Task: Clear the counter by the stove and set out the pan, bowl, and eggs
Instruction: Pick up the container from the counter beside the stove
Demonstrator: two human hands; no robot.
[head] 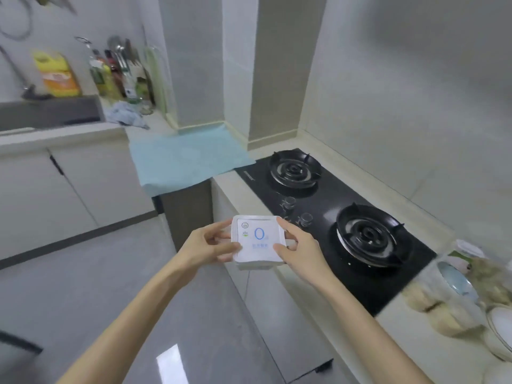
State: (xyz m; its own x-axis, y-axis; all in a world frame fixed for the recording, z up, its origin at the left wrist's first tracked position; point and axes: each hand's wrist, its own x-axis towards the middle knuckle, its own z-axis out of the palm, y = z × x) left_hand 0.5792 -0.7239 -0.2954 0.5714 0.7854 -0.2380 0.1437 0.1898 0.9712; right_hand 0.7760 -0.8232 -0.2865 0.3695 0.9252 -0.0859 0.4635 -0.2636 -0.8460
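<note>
White, smooth and square with rounded corners, one flat pack (259,239) is gripped at its sides by the left hand (213,242) and the right hand (300,249), over the near left edge of a glossy black stove (327,189) bearing two round burners (295,170) and two clear knobs (306,218).

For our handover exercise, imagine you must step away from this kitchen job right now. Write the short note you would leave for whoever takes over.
Left hand: grip on the left edge of the white packet.
Right hand: grip on its right edge.
The packet is held in the air over the counter edge in front of the stove.
A bowl sits among blurred dishes right of the stove; a blue mat lies to its left.
Done: packet lifted.
Left: put the packet away, then set out the bowl, pan and eggs. Pan not in view; eggs not made out.
</note>
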